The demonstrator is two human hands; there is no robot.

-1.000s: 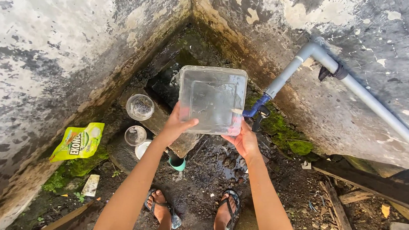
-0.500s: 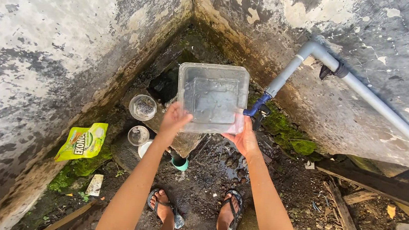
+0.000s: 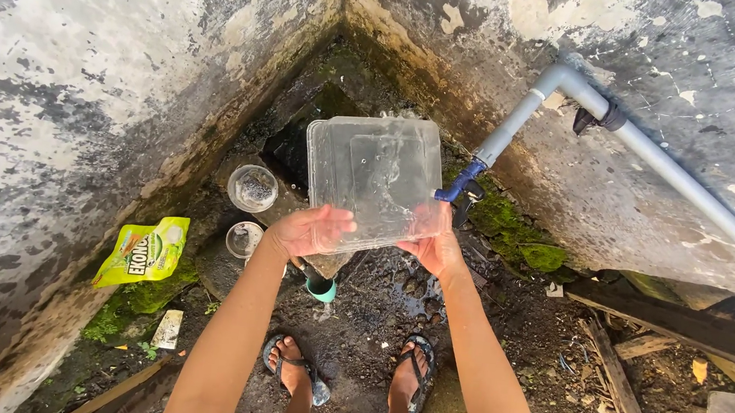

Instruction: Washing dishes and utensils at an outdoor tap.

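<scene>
At the near edge of the clear plastic container (image 3: pixel 376 180), gripping with both hands: left hand (image 3: pixel 307 230) spread flat under the near-left corner, fingers extended and supporting rather than clamping; right hand (image 3: pixel 437 247) closed around the near-right corner, thumb on the rim. Holding the container in the air, tilted, above the wet ground (image 3: pixel 374 324) in the corner of the two stained walls (image 3: pixel 84 71), just beside the blue tap (image 3: pixel 462 187) at the lower end of the grey pipe (image 3: pixel 625 141).

Judging by the droplets and water film on the plastic, rinsing under way and not finished: wetting done, draining and setting down apparently outstanding. Flow from the tap not discernible.

Showing as a square, transparent, thin-walled tub with rounded corners and a raised centre panel, wet and glinting, with no visible residue.

Lying below, on the ground toward the left wall: two small round clear cups (image 3: pixel 252 188), a teal-rimmed cup (image 3: pixel 320 290), a yellow-green sachet (image 3: pixel 143 252). Standing at the bottom edge: two feet in sandals (image 3: pixel 409 377).
</scene>
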